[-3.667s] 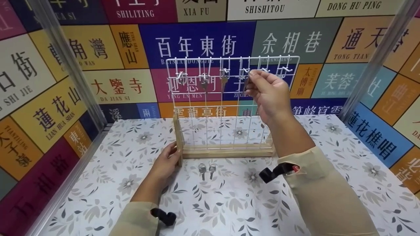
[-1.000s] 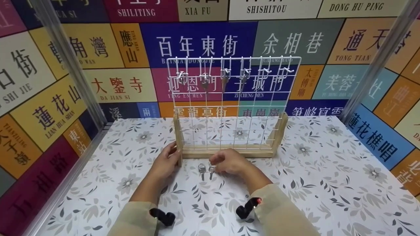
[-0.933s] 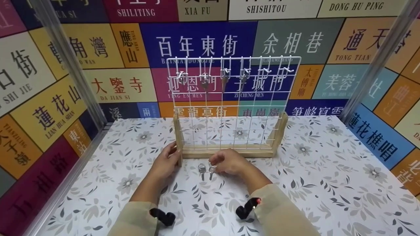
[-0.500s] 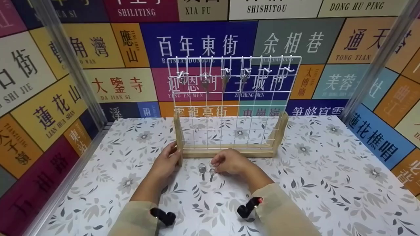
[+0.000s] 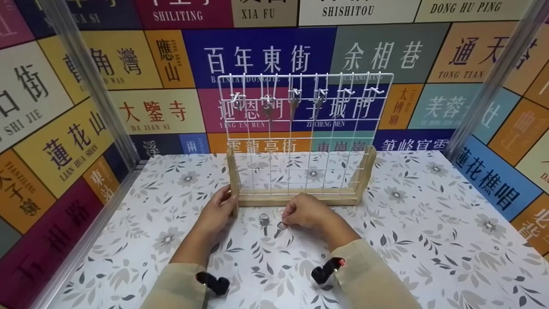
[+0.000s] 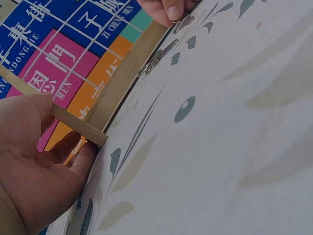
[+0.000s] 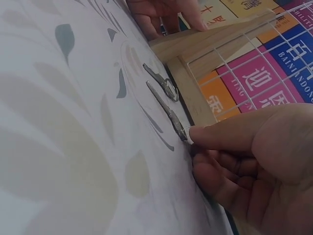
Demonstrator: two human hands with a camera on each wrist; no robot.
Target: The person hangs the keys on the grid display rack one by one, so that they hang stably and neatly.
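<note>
My right hand is low over the table, thumb and forefinger pinching the ring end of a silver key. In the right wrist view that key slants along the tabletop from my fingertips. A second key with a ring lies just to its left. My left hand grips the wooden side foot of a white wire grid rack. In the left wrist view its thumb and fingers lie on either side of that wood.
Several white hooks line the rack's top; keys hang on the left ones, including a key on the third. The two rightmost hooks hold nothing. A flower-patterned cloth covers the table, and a sign-printed wall stands behind.
My right hand has come down from the fourth hook, where a key now hangs, to the keys on the table. The right-hand key has turned and shifted slightly right. My left hand stays put.
</note>
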